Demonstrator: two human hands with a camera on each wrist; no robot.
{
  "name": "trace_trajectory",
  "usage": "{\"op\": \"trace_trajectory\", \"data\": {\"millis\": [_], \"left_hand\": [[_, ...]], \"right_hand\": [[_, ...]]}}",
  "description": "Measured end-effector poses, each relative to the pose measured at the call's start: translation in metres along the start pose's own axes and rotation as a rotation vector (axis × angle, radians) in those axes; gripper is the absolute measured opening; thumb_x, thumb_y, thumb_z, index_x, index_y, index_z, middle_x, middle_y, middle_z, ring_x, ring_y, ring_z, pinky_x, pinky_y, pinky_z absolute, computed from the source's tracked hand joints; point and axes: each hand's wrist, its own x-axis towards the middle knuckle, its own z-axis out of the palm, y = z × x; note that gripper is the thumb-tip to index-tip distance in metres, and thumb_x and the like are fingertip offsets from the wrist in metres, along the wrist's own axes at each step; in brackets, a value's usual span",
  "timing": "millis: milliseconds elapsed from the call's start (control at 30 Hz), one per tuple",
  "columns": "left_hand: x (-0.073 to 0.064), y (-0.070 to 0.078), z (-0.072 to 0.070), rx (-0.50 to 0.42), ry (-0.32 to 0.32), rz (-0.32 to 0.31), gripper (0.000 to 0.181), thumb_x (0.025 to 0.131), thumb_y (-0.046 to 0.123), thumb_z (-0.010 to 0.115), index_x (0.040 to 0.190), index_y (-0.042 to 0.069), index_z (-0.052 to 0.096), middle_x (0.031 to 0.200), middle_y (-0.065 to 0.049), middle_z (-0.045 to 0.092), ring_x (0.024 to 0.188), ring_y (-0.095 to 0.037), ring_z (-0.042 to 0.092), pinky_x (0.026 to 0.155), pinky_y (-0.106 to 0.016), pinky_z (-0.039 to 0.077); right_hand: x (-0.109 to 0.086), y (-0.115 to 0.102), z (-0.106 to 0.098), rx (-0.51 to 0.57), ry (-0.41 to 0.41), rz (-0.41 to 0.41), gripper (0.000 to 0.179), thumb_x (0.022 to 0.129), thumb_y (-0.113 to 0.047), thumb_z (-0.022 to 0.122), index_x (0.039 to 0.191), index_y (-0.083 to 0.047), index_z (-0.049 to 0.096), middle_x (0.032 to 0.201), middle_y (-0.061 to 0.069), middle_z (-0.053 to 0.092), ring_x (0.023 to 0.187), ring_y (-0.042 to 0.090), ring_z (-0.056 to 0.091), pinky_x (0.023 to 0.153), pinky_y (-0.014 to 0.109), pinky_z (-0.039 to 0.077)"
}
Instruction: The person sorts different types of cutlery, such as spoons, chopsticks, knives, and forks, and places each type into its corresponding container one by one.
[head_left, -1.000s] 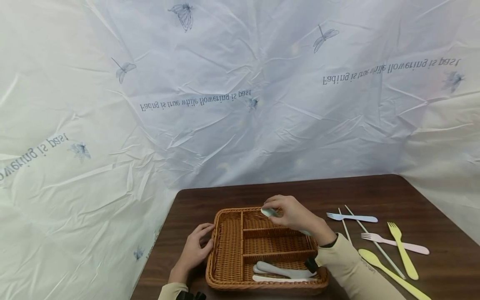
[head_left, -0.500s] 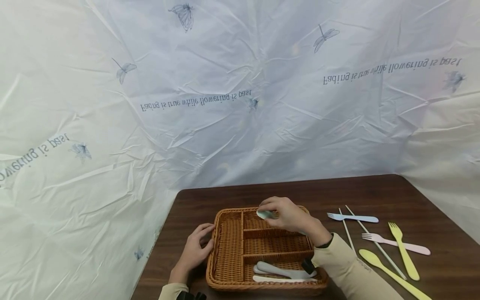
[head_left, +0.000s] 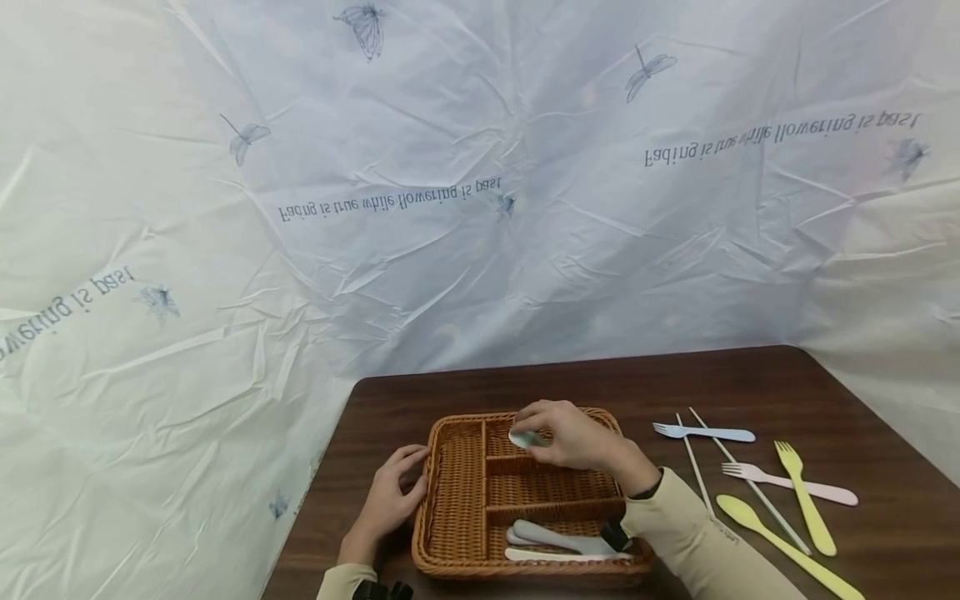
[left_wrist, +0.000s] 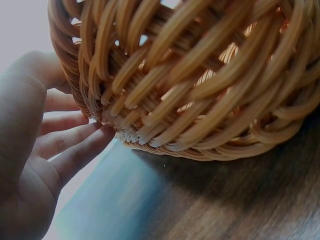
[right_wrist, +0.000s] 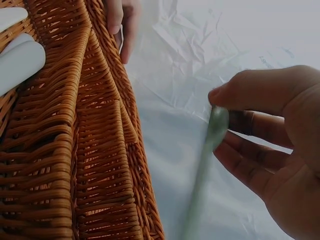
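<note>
right hand [head_left: 573,435] is a smidge lower than before, pinching a pale green spoon [head_left: 526,438]; relaxed left hand [head_left: 394,495] touches the woven wicker basket [head_left: 459,493]

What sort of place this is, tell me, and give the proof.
Probably a makeshift filming or practice corner, though that's a guess: wrinkled printed sheeting hangs behind and beside a dark wood-grain table, and a divided wicker cutlery basket sits on it.

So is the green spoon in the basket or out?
Out: the right hand holds the green spoon above the basket.
</note>
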Motion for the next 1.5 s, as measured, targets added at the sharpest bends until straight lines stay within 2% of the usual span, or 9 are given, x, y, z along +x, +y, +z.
{"op": "trace_trajectory", "data": {"millis": [133,300,433,533,767,867,1067,1200,1500], "left_hand": [[-0.001,-0.001,0.0,0.02,-0.002,-0.004,0.042,0.09,0.002,0.064,0.131,0.007,0.061,0.129,-0.006,0.055,0.118,-0.027,0.058,0.083,-0.028,0.058],[-0.001,0.0,0.0,-0.009,-0.004,-0.046,0.041,0.09,0.003,0.064,0.131,0.011,0.062,0.129,-0.004,0.055,0.118,-0.027,0.058,0.083,-0.026,0.058],[0.0,0.003,0.0,-0.021,0.005,-0.073,0.041,0.09,0.001,0.065,0.13,0.012,0.063,0.128,-0.003,0.056,0.118,-0.027,0.058,0.083,-0.028,0.058],[0.0,0.006,0.001,-0.001,0.019,-0.078,0.041,0.089,-0.002,0.064,0.129,0.008,0.063,0.128,-0.005,0.056,0.118,-0.028,0.058,0.082,-0.031,0.059],[0.0,0.017,0.003,0.012,0.047,-0.07,0.04,0.088,-0.008,0.061,0.128,-0.005,0.06,0.129,-0.021,0.055,0.118,-0.037,0.057,0.081,-0.037,0.059],[0.0,0.014,0.002,0.025,0.044,-0.065,0.041,0.088,-0.007,0.062,0.128,-0.003,0.061,0.129,-0.018,0.056,0.117,-0.035,0.058,0.08,-0.037,0.059],[0.0,0.004,0.001,0.007,0.013,-0.069,0.042,0.088,-0.002,0.064,0.129,0.007,0.063,0.128,-0.005,0.056,0.118,-0.027,0.058,0.081,-0.029,0.058],[0.0,0.003,-0.001,-0.019,0.006,-0.045,0.041,0.089,0.0,0.064,0.13,0.007,0.062,0.129,-0.006,0.056,0.119,-0.029,0.057,0.082,-0.027,0.058],[0.001,0.003,0.0,-0.011,0.003,-0.022,0.041,0.089,-0.001,0.064,0.13,0.005,0.062,0.13,-0.008,0.056,0.119,-0.029,0.057,0.082,-0.027,0.058]], "right_hand": [[-0.001,-0.001,0.0,0.003,0.002,-0.012,0.028,0.092,-0.018,0.068,0.12,-0.016,0.07,0.124,0.009,0.062,0.109,0.024,0.062,0.081,0.035,0.057],[-0.002,-0.001,-0.001,0.011,0.01,0.007,0.03,0.092,-0.018,0.067,0.122,-0.017,0.068,0.125,0.008,0.062,0.11,0.024,0.061,0.083,0.042,0.056],[-0.004,0.0,-0.001,-0.022,0.026,0.0,0.03,0.092,-0.019,0.067,0.122,-0.016,0.068,0.124,0.006,0.062,0.11,0.023,0.062,0.081,0.038,0.057],[-0.007,0.002,-0.002,-0.039,0.042,0.004,0.03,0.092,-0.021,0.068,0.121,-0.017,0.068,0.123,0.003,0.063,0.109,0.021,0.062,0.081,0.035,0.057],[-0.017,0.005,-0.009,-0.024,0.081,0.072,0.032,0.09,-0.019,0.07,0.122,-0.017,0.068,0.122,0.004,0.064,0.106,0.022,0.064,0.077,0.033,0.057],[-0.023,0.008,-0.012,-0.038,0.098,0.104,0.034,0.09,-0.02,0.071,0.123,-0.017,0.067,0.121,0.003,0.064,0.107,0.021,0.064,0.079,0.035,0.057],[-0.035,0.015,-0.017,-0.065,0.13,0.128,0.034,0.089,-0.02,0.071,0.123,-0.018,0.067,0.121,0.003,0.064,0.108,0.022,0.063,0.081,0.04,0.057],[-0.042,0.02,-0.02,-0.067,0.171,0.148,0.034,0.088,-0.019,0.073,0.121,-0.017,0.068,0.12,0.004,0.065,0.107,0.023,0.063,0.08,0.043,0.056],[-0.058,0.033,-0.025,-0.115,0.257,0.161,0.034,0.085,-0.016,0.075,0.117,-0.015,0.068,0.116,0.002,0.066,0.094,0.015,0.064,0.07,0.033,0.054]]}}
